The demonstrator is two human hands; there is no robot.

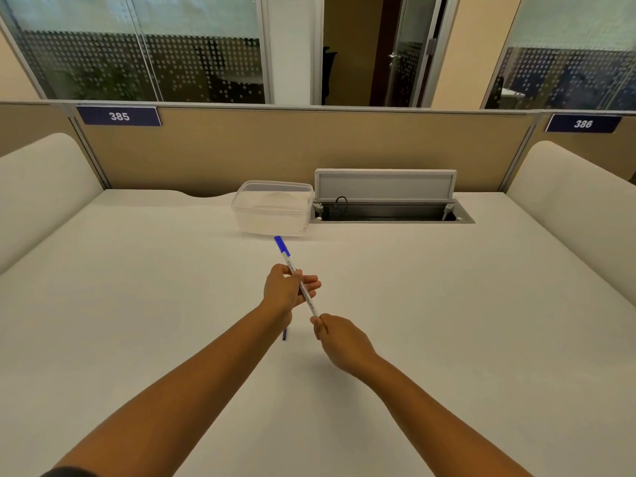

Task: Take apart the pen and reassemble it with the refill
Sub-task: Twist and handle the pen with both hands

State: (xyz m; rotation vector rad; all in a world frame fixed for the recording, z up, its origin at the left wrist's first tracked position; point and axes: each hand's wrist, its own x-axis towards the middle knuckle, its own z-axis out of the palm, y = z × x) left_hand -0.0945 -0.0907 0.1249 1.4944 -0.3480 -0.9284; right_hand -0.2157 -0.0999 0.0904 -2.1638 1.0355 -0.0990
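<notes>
From the head camera, a slim pen [298, 277] with a clear, smooth plastic barrel and a blue cap at its far end is held in the air above a matte white table [447, 304], slanting away from the person toward a box. The left hand [287, 291] takes the barrel about midway: thumb and forefinger pinch it, while the other fingers lie loosely spread beneath, so the grip is narrow and closed on the pen. The right hand [339, 340] pinches the near end of the barrel between thumb and forefinger tips, the rest of the fingers curled in; its grip is also tight on the pen. A short dark blue piece [284, 333] shows on the table just under the left wrist, mostly hidden, so what it is cannot be told. Beyond the pen's cap stands a clear, rounded rectangular plastic container [273, 208], next to an open grey cable hatch [389, 201] set in the table.
</notes>
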